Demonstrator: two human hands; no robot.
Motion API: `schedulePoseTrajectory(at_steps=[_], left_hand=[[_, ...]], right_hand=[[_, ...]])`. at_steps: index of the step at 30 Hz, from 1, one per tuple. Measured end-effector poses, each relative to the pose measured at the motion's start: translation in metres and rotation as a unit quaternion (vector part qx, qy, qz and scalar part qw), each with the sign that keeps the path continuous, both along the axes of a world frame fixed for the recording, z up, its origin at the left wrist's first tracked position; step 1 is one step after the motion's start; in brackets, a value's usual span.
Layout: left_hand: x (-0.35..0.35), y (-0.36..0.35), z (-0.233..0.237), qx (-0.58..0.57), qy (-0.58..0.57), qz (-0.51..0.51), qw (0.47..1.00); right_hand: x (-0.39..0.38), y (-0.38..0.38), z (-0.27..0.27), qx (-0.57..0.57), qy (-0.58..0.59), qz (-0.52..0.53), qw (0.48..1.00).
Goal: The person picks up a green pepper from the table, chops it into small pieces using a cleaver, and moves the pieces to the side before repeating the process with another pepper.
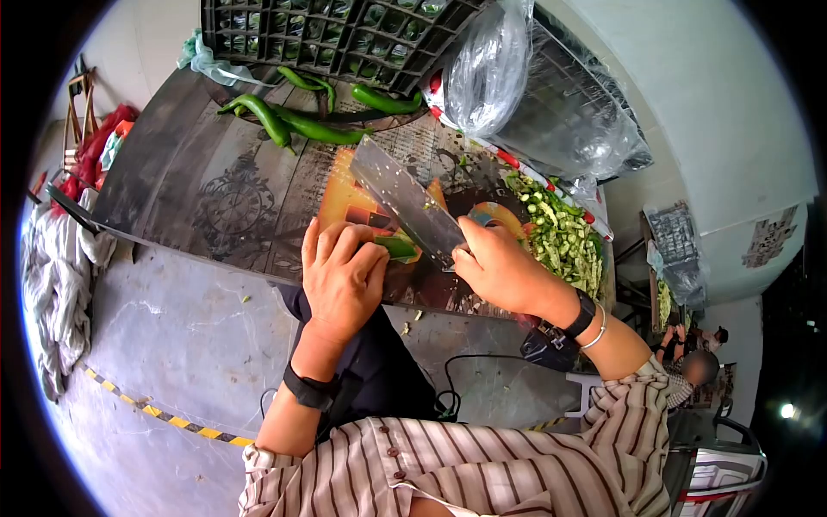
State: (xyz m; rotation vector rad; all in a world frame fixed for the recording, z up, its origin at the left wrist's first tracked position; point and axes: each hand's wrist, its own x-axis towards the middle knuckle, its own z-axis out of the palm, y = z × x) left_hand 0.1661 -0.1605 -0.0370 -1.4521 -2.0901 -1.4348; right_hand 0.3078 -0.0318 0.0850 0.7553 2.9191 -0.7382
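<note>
My left hand (340,276) is closed over a green pepper (395,247), whose cut end sticks out to the right of the fingers. My right hand (493,265) grips a wide cleaver (407,200) by its handle; the blade slants up and to the left, just right of the pepper, with small bits stuck to it. Chopped green pepper (564,237) lies in a pile to the right of my right hand. Several whole green peppers (323,127) rest near the far edge of the table (185,185).
A black crate (323,39) with peppers inside stands at the back. Clear plastic bags (495,73) are at the back right. White cloth (56,284) hangs at far left. Another person (693,369) is at the far right. Yellow-black tape (172,420) marks the floor.
</note>
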Motion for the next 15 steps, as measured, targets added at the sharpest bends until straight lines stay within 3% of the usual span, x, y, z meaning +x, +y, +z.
schedulePoseTrajectory(at_steps=[15], left_hand=[[-0.0002,-0.0014,0.0011,-0.014,0.000,-0.002,1.000]], right_hand=[[-0.0023,-0.0073,0.0000,-0.026,-0.038,-0.013,0.999]])
